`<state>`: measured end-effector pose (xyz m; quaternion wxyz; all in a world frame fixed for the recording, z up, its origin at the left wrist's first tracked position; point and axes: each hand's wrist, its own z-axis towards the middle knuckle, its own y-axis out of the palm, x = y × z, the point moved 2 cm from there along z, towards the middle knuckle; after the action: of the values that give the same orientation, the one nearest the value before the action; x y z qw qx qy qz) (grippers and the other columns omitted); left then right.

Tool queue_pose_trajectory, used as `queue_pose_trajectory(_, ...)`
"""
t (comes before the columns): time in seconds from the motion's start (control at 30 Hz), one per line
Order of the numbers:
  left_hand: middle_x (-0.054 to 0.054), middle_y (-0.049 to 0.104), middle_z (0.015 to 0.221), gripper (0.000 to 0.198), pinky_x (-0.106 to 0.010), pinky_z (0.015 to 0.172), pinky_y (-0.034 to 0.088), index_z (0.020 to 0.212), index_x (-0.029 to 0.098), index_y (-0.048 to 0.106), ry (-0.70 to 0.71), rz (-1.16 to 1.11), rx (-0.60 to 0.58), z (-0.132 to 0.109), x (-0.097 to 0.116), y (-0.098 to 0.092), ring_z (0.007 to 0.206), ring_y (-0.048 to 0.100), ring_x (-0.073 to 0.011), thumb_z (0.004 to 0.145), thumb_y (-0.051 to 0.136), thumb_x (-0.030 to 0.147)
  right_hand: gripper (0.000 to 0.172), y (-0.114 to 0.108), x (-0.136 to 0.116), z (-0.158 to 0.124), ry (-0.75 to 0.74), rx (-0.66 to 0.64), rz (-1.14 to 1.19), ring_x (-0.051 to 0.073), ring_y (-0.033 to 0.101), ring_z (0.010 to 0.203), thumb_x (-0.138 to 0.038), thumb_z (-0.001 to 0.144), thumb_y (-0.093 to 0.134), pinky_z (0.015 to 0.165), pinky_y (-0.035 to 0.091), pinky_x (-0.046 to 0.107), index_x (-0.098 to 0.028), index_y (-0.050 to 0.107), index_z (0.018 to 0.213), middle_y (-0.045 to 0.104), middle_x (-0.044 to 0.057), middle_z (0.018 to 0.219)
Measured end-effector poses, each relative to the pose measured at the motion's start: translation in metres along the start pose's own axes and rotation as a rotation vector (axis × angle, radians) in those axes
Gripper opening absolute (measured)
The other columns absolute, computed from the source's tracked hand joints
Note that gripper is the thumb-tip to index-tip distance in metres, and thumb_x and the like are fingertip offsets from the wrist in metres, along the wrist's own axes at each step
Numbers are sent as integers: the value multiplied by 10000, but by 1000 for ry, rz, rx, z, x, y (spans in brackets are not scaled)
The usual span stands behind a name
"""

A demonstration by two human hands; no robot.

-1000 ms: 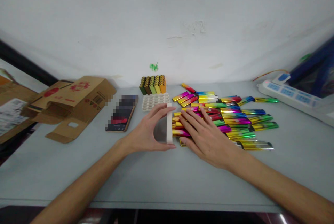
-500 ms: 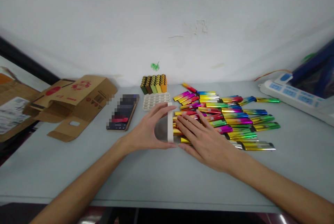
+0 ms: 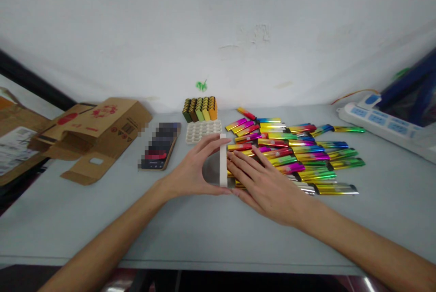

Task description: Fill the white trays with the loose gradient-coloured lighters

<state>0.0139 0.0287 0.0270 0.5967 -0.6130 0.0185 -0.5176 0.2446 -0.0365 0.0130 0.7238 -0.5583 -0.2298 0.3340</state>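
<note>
White tray point(image 3: 223, 160) is held on edge by the left hand point(image 3: 188, 171), curved wide. The flat right hand point(image 3: 269, 185) has slid closer over shiny lighters point(image 3: 311, 157) on the surface point(image 3: 204, 228), leaving little gap; I can't tell if it grips any.

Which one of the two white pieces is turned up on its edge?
The white piece in the left hand: it is held upright. The other, a white tray with round hollows, lies flat in front of the standing gold-topped items.

Head-worn view, facing forward and down, near the table point(image 3: 204, 228)
</note>
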Motion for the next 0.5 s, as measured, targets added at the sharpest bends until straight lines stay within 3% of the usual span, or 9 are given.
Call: queue_pose_trajectory(0.5, -164, 472, 1678, 1096, -577, 1205, 573, 1641, 327, 511, -55, -41, -33, -2, -6, -15, 1612, 443, -430, 696, 1004, 579, 676, 1, 4, -7, 26, -20, 24, 347, 391, 1661, -516, 1181, 395, 1363, 334, 626, -66, 465, 1680, 426, 187, 1775)
